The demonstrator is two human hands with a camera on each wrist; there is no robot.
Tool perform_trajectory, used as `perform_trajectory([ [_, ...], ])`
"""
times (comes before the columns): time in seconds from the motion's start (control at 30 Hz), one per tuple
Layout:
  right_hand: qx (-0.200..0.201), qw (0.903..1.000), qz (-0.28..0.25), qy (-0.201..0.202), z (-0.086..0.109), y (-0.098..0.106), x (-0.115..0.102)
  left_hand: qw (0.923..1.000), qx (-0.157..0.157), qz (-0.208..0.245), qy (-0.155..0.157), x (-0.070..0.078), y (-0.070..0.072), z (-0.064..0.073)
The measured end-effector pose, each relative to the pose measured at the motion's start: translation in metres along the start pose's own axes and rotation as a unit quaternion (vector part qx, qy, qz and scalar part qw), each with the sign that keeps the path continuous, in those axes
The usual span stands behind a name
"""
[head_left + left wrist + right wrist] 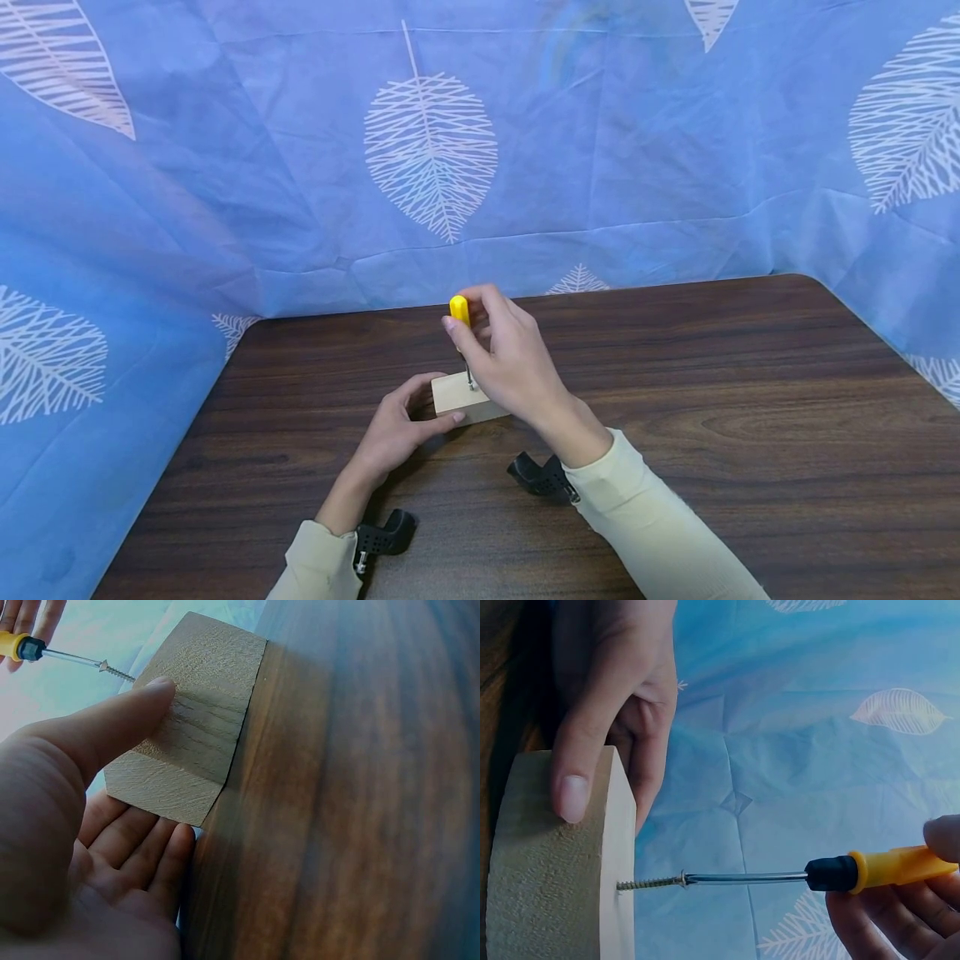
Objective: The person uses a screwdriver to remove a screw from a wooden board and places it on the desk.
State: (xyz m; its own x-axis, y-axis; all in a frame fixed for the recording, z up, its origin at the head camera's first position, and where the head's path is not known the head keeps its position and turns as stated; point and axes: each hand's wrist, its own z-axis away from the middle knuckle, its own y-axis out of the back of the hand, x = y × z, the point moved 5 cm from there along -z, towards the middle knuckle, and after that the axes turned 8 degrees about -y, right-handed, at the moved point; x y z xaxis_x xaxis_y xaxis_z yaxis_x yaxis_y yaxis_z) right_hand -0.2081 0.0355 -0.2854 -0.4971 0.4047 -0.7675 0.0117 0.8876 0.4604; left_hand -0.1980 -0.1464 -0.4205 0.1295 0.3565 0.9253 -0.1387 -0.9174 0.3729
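Observation:
A pale wooden block [453, 395] lies on the table, and my left hand [397, 429] grips its left end, thumb on the near side and fingers behind. A screw [651, 884] stands upright in the block's top face, much of its thread showing above the wood. My right hand [517, 358] holds a screwdriver [892, 870] with a yellow handle and black collar, thumb and fingers round the handle. Its steel shaft runs straight down to the screw, tip at the head. In the left wrist view the left thumb presses the block's side near the screw.
The dark wood-grain table [712, 400] extends to both sides. Behind it hangs a blue cloth [600, 150] with white leaf prints. A black wrist mount [386, 533] sits at the left cuff, and another black mount [540, 475] at the right cuff.

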Motion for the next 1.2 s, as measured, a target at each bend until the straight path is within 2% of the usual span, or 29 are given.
perform_trajectory([
  [0.4, 0.019, 0.9997, -0.018, 0.004, -0.0005, 0.0046, 0.0010, 1.0000, -0.005, 0.003, -0.001, 0.0001, -0.0001, -0.0010],
  [0.83, 0.022, 0.9988, -0.041, -0.018, -0.0017, 0.0055, 0.0012, 1.0000, 0.000, 0.003, 0.000, 0.0008, -0.0003, -0.0011],
  [1.2, 0.020, 0.9991, -0.036, 0.004, -0.0013, 0.0037, -0.0001, 1.0000, -0.003, 0.006, -0.001, 0.0004, -0.0002, -0.0011],
])
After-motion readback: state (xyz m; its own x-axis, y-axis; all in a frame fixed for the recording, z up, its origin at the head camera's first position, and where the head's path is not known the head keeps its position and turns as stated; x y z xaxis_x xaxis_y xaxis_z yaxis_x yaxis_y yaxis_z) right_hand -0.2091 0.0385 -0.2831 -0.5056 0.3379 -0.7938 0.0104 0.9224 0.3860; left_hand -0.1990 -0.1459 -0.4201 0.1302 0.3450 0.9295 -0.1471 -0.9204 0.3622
